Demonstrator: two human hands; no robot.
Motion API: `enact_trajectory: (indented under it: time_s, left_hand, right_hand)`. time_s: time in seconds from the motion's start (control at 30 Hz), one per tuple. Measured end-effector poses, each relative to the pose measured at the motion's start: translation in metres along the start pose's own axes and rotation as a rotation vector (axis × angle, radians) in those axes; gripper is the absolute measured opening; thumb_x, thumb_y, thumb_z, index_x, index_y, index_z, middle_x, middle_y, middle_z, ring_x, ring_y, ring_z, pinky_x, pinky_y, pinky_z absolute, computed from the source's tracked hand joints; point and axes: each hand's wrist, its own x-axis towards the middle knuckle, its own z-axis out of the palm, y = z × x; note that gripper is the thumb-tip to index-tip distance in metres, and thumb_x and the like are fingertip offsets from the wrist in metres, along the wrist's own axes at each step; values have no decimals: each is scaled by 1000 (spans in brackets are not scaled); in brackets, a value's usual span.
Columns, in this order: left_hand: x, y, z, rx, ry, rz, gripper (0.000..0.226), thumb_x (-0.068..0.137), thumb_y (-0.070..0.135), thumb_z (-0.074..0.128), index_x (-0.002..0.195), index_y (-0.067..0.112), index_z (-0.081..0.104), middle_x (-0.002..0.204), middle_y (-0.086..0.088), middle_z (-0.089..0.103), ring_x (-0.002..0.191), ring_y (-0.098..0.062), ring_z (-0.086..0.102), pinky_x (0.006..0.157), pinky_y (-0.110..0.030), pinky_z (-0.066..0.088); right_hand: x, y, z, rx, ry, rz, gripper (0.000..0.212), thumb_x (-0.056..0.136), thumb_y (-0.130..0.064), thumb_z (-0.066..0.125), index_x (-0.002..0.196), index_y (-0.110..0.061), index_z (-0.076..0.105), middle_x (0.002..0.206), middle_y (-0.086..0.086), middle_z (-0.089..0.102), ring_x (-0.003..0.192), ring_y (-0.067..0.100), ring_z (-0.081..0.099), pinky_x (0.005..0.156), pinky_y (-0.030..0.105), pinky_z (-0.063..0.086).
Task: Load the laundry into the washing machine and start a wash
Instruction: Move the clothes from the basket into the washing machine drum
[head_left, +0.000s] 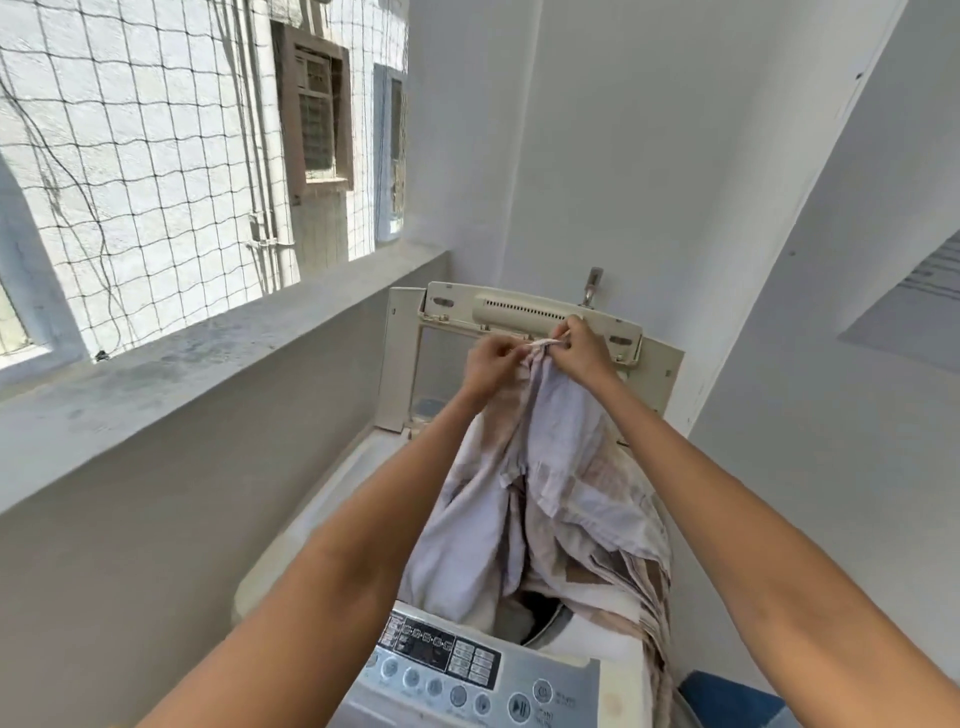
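A top-loading washing machine (322, 514) stands below me with its folding lid (535, 312) raised at the back. A large pale sheet with beige patches (566, 483) hangs from my hands down into the open tub and spills over the right rim. My left hand (491, 364) and my right hand (579, 348) are held close together high above the tub, both pinching the top edge of the sheet. The grey control panel (467, 670) with round buttons lies at the machine's front edge, below my forearms.
A concrete parapet ledge (208, 353) runs along the left, with netting (156, 130) above it. White walls close in behind and to the right. A tap (592, 286) sticks out of the wall behind the lid. Something blue (727, 701) sits low right.
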Motion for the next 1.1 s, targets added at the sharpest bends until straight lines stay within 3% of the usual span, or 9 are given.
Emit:
enact_trajectory:
  time_s: [0.07,0.13,0.3,0.4,0.47,0.57,0.87,1.0,1.1]
  left_hand:
    - [1,-3,3,-33,111,-36,27,91,12,60,68,-1,61,67,-26,56,64,-10,44,60,-27,31]
    - [8,-1,9,-119,123,-71,34,94,12,54,61,14,47,59,-5,47,60,-8,40,65,-28,32]
    - [24,12,6,-203,166,-27,35,94,8,50,64,23,41,62,8,41,62,-7,39,65,-26,31]
    - [30,15,2,-225,176,-5,37,94,5,50,63,23,40,62,8,41,61,-5,38,67,-25,32]
    - [32,13,-3,-222,197,-11,35,94,5,50,63,19,41,63,6,41,64,-10,39,69,-28,33]
    - [33,5,-13,-170,181,-32,20,95,7,49,75,8,47,66,3,43,73,-17,42,71,-30,33]
    - [34,-26,-46,154,180,-214,25,97,24,47,96,3,61,101,-20,66,98,-35,61,81,-41,46]
    - [43,-9,-55,43,262,-180,22,94,21,50,87,5,63,93,-20,67,91,-34,62,74,-38,46]
    - [47,10,-60,-20,280,-126,22,93,25,52,75,14,59,79,-13,63,75,-24,55,67,-34,41]
  right_hand:
    - [-7,13,0,77,-68,6,18,84,-5,58,101,-8,56,96,12,64,90,26,61,76,32,45]
    - [-18,36,-4,50,-97,61,17,82,-8,60,99,-12,59,91,7,65,86,24,62,76,35,49]
    - [-53,95,6,-252,-276,144,33,85,-40,65,112,-20,67,113,4,69,104,25,63,85,34,49]
    - [-75,118,12,-271,-212,172,44,87,-58,55,98,-17,68,100,7,69,96,28,64,71,34,45]
    - [-86,126,16,-332,-178,184,39,90,-54,52,81,-19,66,90,8,68,90,29,65,66,33,45]
    - [-89,122,14,-358,-71,212,35,96,-40,47,85,-14,67,95,13,69,94,34,64,69,35,45]
    - [4,-34,-69,-50,388,-38,25,93,-17,43,87,-2,62,100,22,66,93,40,60,71,39,41]
    - [35,-116,-106,119,531,-177,24,91,-15,46,75,-6,61,89,19,68,86,33,62,63,32,31]
    - [51,-153,-115,94,478,-240,23,92,-17,45,72,-14,57,89,17,69,87,30,63,63,31,35]
